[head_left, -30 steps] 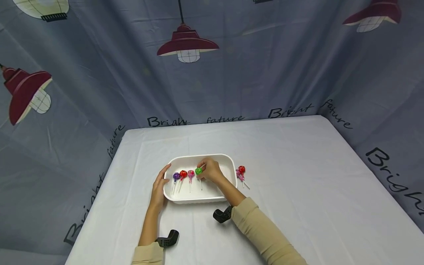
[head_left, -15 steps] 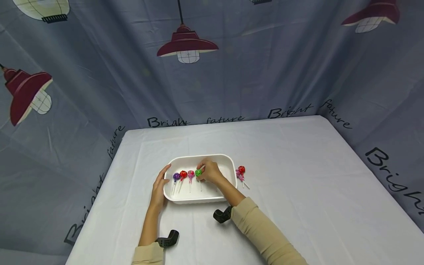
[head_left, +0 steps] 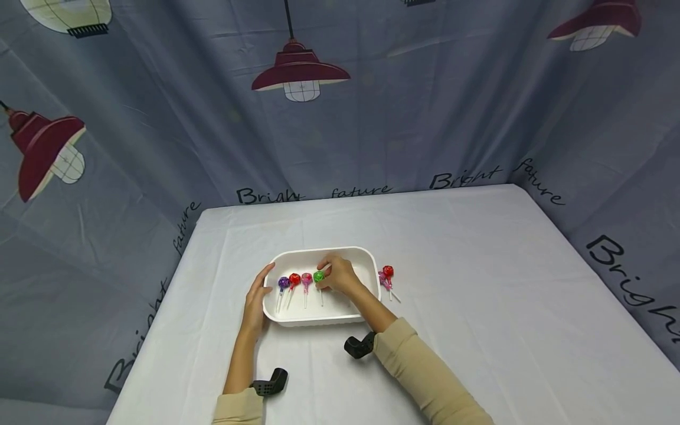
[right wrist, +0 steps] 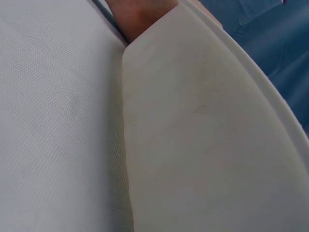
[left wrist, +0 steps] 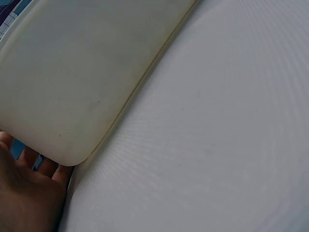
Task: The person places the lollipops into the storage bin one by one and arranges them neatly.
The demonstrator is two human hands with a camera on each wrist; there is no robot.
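A white plastic tray (head_left: 345, 310) sits on the table. At its left end my left hand (head_left: 256, 301) holds it, the thumb over the rim and the fingers along the outside of the wall. In the left wrist view, the fingers of the left hand (left wrist: 34, 188) reach around the tray's end (left wrist: 87, 72). Inside the tray, my right hand (head_left: 339, 276) pinches a green lollipop (head_left: 318, 276) by its head, the stick pointing toward me. Left of it lie a pink lollipop (head_left: 306, 279), a red lollipop (head_left: 294, 280) and a purple lollipop (head_left: 284, 283) in a row.
Just outside the tray's right end, a red lollipop (head_left: 388, 272) and a pink-purple lollipop (head_left: 382, 280) lie close together on the white tablecloth (head_left: 467, 283). A grey-blue curtain (head_left: 404, 118) with printed lamps stands behind the table.
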